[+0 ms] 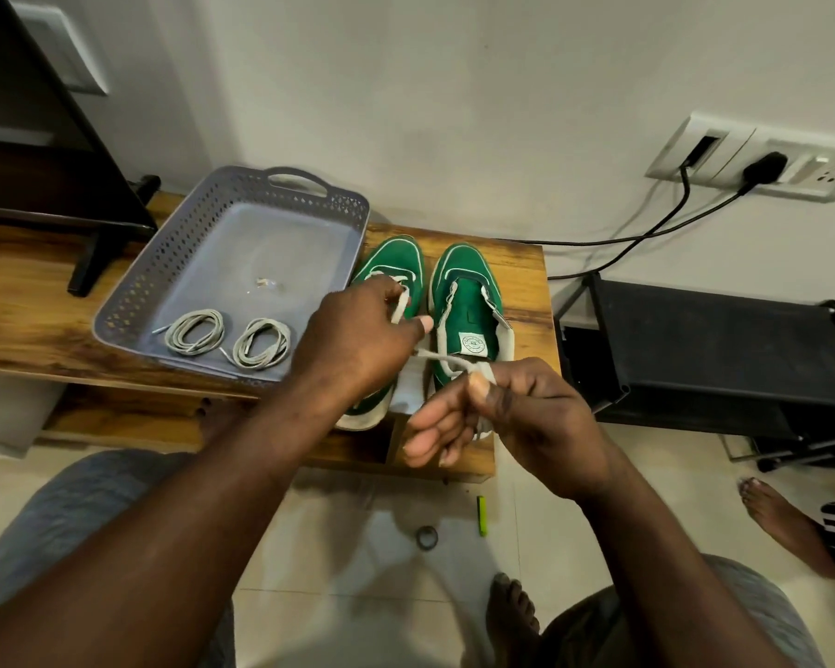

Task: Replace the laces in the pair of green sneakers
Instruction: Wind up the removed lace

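Two green sneakers stand side by side on the wooden table, toes pointing away from me: the left sneaker [392, 262] and the right sneaker [468, 301], which shows no lace. My left hand [357, 335] covers the left sneaker's middle and pinches a pale lace [398, 306] there. My right hand [517, 407] pinches the same lace's other stretch [442, 359] between thumb and forefinger near the heels. Two coiled grey laces [196, 332] [260, 343] lie in the grey basket's front part.
The grey perforated basket [174, 262] sits left of the sneakers on the wooden table [30, 301]. A black stand foot [92, 257] is at the far left, a black rack [695, 349] at right. A green marker [481, 515] and a ring [426, 537] lie on the floor.
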{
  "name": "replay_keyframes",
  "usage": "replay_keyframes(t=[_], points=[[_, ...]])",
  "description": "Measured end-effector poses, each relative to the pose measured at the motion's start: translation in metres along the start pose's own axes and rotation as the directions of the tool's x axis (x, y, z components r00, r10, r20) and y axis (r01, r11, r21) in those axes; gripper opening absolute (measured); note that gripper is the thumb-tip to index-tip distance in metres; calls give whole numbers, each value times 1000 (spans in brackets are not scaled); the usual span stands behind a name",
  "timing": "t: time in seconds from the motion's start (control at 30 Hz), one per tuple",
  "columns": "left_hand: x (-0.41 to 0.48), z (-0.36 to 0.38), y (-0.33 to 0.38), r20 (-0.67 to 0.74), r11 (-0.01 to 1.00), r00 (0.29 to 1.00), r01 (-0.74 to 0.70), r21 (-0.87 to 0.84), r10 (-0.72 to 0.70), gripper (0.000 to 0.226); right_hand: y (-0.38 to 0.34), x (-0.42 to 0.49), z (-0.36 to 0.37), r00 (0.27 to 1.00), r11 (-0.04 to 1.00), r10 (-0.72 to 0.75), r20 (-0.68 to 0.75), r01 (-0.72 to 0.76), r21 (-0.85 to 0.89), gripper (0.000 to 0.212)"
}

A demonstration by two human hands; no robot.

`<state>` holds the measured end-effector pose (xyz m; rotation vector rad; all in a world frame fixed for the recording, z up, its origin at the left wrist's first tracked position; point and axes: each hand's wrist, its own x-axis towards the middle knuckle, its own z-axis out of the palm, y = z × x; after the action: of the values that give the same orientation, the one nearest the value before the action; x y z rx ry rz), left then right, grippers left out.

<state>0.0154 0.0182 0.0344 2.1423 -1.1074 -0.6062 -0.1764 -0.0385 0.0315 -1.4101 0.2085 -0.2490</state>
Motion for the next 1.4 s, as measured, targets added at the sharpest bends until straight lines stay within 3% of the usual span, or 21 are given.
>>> replay_keyframes(t=[0.1, 0.3, 0.37, 0.43, 0.47, 0.53, 0.7, 0.93, 1.07, 1.13, 1.2, 1.33, 1.4], points=[[0, 1, 0, -175, 971, 972, -120, 209, 157, 38, -4, -2, 0, 999, 996, -32, 4, 32, 77, 48], [-1, -4, 5, -289, 960, 931, -156, 232, 221, 50, -8, -3, -3, 998, 973, -62, -2, 61, 221, 49], [-5, -8, 9, -247, 940, 906, -334, 76, 342, 53, -8, -2, -3, 999, 967, -52, -13, 53, 249, 49], [-8, -12, 13, -55, 828, 887, -450, -334, 459, 44, -8, -2, -3, 999, 962, -41, -18, 44, 269, 50], [-11, -13, 15, 74, 754, 866, -385, -533, 495, 36, -8, -2, -4, 999, 960, -36, -21, 41, 277, 50], [-14, -13, 18, 230, 667, 820, -227, -710, 524, 26, -8, -1, -5, 999, 957, -34, -25, 40, 289, 50], [-14, -8, 16, 337, 664, 780, -131, -737, 528, 17, -7, -2, -3, 999, 956, -37, -25, 42, 292, 50], [-9, -11, 15, 276, 653, 838, -120, -748, 471, 18, -8, -2, -2, 1000, 953, 1, -8, 2, 303, 50], [-5, -12, 13, 378, 504, 815, 125, -854, 438, 19, -8, -1, -2, 997, 932, 21, 77, -47, 359, 49], [-4, -8, 12, 452, 489, 806, 238, -839, 383, 21, -8, 0, -1, 992, 919, 26, 122, -72, 388, 49], [-4, -3, 11, 494, 475, 797, 304, -826, 349, 20, -9, 1, 0, 988, 908, 36, 148, -94, 408, 49], [-6, -1, 12, 498, 312, 757, 395, -864, 423, 30, -8, 1, 4, 985, 901, 71, 157, -131, 413, 50], [-6, -2, 13, 492, 304, 751, 391, -869, 441, 32, -8, 1, 5, 984, 910, 99, 147, -149, 386, 48]])
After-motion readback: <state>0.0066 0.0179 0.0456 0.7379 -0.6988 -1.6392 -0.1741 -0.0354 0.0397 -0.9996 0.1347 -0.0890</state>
